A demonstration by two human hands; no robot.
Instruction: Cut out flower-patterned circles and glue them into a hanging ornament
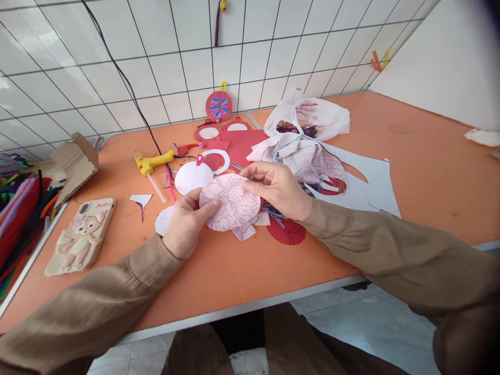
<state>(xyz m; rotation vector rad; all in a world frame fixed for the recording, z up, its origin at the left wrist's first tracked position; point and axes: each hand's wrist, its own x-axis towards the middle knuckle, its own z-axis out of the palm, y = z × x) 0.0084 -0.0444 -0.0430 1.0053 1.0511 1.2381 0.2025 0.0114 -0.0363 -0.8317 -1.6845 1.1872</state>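
Observation:
Between my two hands is a round paper disc (230,202), pale pink with dark lines drawn in a flower pattern. My left hand (189,221) pinches its left edge, thumb on top. My right hand (279,188) grips the upper right edge between thumb and fingers. Just behind lie a white paper circle (191,178) and a white paper ring (223,156). Patterned paper scraps (244,232) lie below the disc, beside a dark red circle (287,233). A smaller white circle (164,220) is partly covered by my left hand.
A yellow glue gun (152,162) with its cord lies at the left, near a phone in a cartoon case (82,237). A white plastic bag (328,117) and crumpled patterned paper (300,156) sit at the back right. A decorated red disc (219,107) leans on the tiled wall.

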